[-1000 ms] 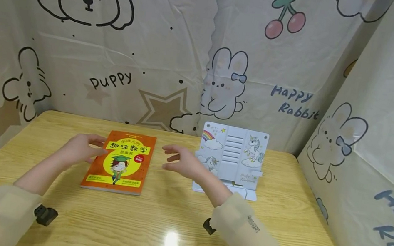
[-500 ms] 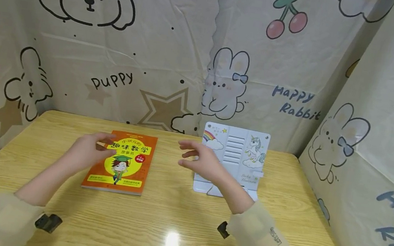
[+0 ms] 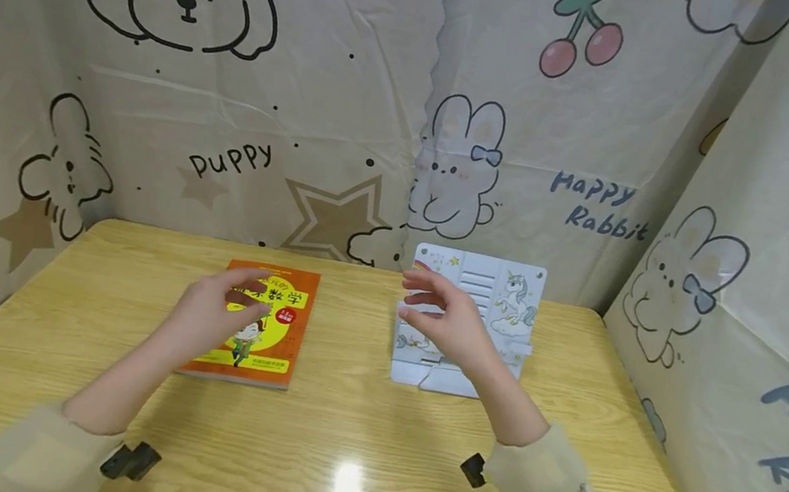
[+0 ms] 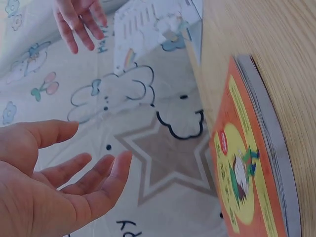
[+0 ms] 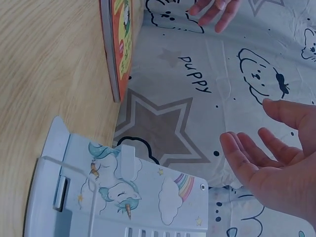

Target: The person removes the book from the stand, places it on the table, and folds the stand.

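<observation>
An orange and yellow book (image 3: 285, 344) lies flat on the wooden table, its cover showing a cartoon child in a graduation cap. My left hand (image 3: 215, 309) hovers above the book's left part, fingers relaxed and apart from it, hiding some of the cover. To the right, a white book stand (image 3: 517, 314) with unicorn and rainbow pictures stands upright. My right hand (image 3: 448, 321) is in front of that stand in the head view, loosely bent and holding nothing. In the right wrist view, a gap shows between the right hand (image 5: 276, 153) and the stand (image 5: 148, 192).
The wooden table (image 3: 275, 448) reaches back to a printed cloth (image 3: 354, 106) hung behind it. More cloth hangs along the right side. A small black device (image 3: 131, 461) sits at the left cuff, another black device (image 3: 474, 469) at the right cuff.
My right hand has moved right, from between the book and the stand to in front of the stand. My left hand has shifted right over the book. Book and stand stay in place.
</observation>
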A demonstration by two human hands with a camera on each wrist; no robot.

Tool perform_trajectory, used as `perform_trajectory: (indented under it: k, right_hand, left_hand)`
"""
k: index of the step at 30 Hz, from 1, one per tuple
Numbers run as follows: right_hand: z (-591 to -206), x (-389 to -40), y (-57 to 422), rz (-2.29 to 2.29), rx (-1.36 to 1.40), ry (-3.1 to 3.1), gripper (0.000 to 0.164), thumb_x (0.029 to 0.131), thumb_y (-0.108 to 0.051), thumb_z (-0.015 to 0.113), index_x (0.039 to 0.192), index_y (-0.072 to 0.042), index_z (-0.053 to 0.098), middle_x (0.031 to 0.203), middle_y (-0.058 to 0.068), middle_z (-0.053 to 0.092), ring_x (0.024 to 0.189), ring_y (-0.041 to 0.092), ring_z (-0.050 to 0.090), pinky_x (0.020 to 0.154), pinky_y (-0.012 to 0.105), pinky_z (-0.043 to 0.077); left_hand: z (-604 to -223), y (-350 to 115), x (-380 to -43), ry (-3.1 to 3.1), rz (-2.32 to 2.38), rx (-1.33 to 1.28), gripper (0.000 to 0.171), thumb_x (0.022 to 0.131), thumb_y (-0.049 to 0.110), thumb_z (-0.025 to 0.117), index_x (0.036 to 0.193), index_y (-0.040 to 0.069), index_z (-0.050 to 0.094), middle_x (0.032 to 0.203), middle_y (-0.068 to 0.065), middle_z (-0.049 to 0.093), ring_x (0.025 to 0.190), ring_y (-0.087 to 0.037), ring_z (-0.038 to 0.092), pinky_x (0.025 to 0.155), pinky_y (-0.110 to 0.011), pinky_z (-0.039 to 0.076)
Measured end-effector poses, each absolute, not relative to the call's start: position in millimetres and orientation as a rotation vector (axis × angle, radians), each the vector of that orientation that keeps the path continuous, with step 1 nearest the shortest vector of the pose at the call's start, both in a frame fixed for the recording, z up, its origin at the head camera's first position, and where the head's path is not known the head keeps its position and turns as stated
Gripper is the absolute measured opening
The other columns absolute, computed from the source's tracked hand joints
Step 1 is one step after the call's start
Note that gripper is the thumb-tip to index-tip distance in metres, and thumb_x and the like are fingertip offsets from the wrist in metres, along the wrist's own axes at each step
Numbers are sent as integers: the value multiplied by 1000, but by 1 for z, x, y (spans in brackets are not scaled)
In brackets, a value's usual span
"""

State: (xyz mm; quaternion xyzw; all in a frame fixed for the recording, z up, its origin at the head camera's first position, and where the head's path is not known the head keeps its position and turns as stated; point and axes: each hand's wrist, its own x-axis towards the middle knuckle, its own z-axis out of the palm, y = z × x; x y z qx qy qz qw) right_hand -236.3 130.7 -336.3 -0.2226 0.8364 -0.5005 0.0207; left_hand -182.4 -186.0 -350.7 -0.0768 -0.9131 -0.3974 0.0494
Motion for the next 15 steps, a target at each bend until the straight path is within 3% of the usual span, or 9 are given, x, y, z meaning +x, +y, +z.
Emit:
perform_trajectory:
  k: [9, 15]
  right_hand:
    - [-342, -230, 153, -1705, -631, 2643, 44, 86, -16, 69, 128, -10, 56, 123, 12, 60, 109, 22, 60, 89, 27, 52]
    - [-340, -229, 170, -1833, -589, 2661, 45, 86, -13, 70, 128, -9, 55, 123, 11, 60, 110, 24, 59, 89, 21, 51]
  left_hand:
    - [-350, -160, -177, -2708, -1290, -236, 50, 88, 18, 66, 135, 12, 50, 119, -11, 60, 107, -30, 59, 74, -32, 56]
    - [-353, -145, -177, -2620, -1443, -279, 51, 88, 22, 67, 135, 13, 50, 118, -7, 62, 107, -27, 59, 73, -25, 53]
